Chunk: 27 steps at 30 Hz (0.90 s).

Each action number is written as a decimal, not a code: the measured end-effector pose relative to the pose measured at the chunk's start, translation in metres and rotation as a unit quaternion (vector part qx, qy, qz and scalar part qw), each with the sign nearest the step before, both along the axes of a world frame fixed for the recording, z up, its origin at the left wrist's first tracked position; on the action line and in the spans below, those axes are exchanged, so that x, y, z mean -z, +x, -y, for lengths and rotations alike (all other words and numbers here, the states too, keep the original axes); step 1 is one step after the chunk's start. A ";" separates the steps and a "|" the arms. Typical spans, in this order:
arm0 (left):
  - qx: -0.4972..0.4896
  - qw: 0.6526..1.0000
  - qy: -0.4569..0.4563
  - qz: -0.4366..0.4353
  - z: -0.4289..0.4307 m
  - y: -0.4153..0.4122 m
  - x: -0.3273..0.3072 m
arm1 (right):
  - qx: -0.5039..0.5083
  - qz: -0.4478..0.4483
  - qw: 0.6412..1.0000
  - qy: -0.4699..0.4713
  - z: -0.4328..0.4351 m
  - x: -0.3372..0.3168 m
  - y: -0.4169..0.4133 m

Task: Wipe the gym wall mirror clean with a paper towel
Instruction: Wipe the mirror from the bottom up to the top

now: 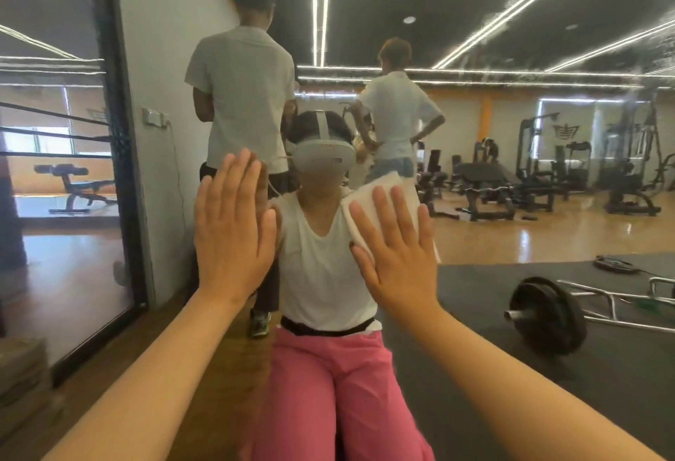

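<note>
Our right hand (396,256), centre frame, fingers straight, presses a folded white paper towel (387,186) flat on the mirror (548,58); the towel's edge shows above the fingertips. Left hand (233,230) released, flat on glass, centre-left. Hazy streaks upper right. Barbell (544,314) reflected lower right.

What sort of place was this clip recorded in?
A gym, seen mostly as a reflection in a wall mirror: weight machines and benches at the back, and a loaded barbell lying on a black floor mat.
</note>
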State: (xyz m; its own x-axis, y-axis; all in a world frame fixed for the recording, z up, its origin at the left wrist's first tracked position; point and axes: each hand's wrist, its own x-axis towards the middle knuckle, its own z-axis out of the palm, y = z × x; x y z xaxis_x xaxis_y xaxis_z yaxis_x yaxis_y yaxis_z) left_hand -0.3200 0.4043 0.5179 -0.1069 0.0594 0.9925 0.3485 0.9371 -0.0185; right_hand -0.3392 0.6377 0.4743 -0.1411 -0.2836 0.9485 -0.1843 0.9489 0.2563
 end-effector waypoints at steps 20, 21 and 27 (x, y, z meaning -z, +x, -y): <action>-0.083 0.996 -0.037 0.007 0.011 -0.014 0.013 | 0.026 -0.048 0.978 0.200 -0.007 -0.158 -0.003; -0.084 0.996 -0.038 0.007 0.011 -0.015 0.013 | 0.022 -0.041 0.987 0.155 -0.003 -0.169 -0.003; -0.072 0.997 -0.035 0.003 0.011 -0.016 0.014 | -0.005 -0.045 0.998 -0.043 0.041 -0.147 -0.005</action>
